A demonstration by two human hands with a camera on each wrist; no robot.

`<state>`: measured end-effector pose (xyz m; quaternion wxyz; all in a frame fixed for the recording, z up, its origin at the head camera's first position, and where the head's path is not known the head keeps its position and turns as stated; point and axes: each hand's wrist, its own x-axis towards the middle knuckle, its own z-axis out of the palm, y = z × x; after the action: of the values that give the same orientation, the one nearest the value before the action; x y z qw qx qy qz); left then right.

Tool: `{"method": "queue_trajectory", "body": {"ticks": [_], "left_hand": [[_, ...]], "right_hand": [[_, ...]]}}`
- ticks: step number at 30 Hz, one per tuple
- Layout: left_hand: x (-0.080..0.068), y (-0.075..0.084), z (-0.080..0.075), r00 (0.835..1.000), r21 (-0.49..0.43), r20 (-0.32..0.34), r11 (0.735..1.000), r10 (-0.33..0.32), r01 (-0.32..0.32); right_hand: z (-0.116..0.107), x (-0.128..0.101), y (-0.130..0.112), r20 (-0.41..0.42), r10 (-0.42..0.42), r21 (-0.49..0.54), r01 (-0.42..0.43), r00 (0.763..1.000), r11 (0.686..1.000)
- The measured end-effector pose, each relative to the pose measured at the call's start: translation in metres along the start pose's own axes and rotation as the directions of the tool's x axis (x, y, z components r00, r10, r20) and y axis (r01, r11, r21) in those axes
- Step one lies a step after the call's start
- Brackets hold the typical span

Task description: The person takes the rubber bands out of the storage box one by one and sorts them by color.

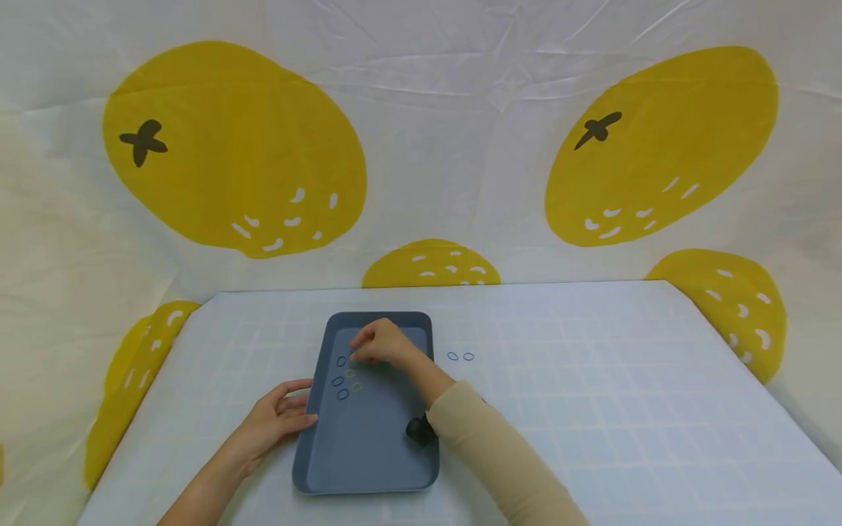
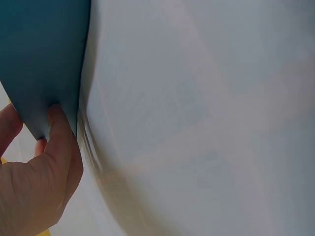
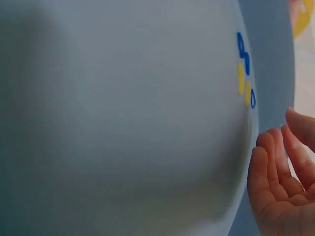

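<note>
A blue-grey tray lies lengthwise on the table. My left hand holds its left edge, and in the left wrist view those fingers press the tray's outer wall. My right hand hovers over the tray's far left part, fingers loosely bent. In the right wrist view its thumb stands slightly apart from the fingers, nothing visible between them. Just below it, thin blue rings and yellow rings lie in two rough columns, like small elastic bands. A blue ring lies nearest the right fingertips.
Two more blue rings lie on the white table right of the tray. A small black device sits at the right wrist, over the tray. The beige right sleeve crosses the tray's right edge. A lemon-print sheet hangs behind the table.
</note>
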<state>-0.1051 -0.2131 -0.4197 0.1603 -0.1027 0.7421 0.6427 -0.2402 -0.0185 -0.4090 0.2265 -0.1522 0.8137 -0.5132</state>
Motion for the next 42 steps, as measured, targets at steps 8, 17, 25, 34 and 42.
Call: {"method": "queue_trajectory", "body": {"ticks": [8, 17, 25, 34, 42], "left_hand": [[0.001, 0.002, 0.0, 1.0, -0.002, -0.001, 1.0, 0.004, -0.004], [0.002, 0.002, 0.0, 1.0, -0.002, 0.011, 1.0, 0.004, -0.004], [0.002, 0.002, 0.0, 1.0, -0.007, 0.016, 1.0, 0.011, -0.011], [0.002, 0.001, 0.0, 1.0, -0.009, 0.002, 1.0, -0.008, 0.008], [0.002, 0.0, 0.001, 1.0, -0.003, -0.006, 1.0, -0.015, 0.015]], "right_hand": [[0.013, 0.005, -0.001, -0.032, -0.099, -0.187, 0.091, 0.995, 0.978], [0.026, 0.006, -0.001, -0.098, -0.182, -0.403, 0.128, 0.978, 0.906], [0.034, 0.006, -0.002, -0.13, -0.215, -0.538, 0.113, 0.968, 0.835], [0.039, 0.006, -0.002, -0.135, -0.204, -0.556, 0.096, 0.97, 0.825], [0.042, 0.006, -0.003, -0.079, -0.152, -0.583, 0.078, 0.985, 0.809]]}}
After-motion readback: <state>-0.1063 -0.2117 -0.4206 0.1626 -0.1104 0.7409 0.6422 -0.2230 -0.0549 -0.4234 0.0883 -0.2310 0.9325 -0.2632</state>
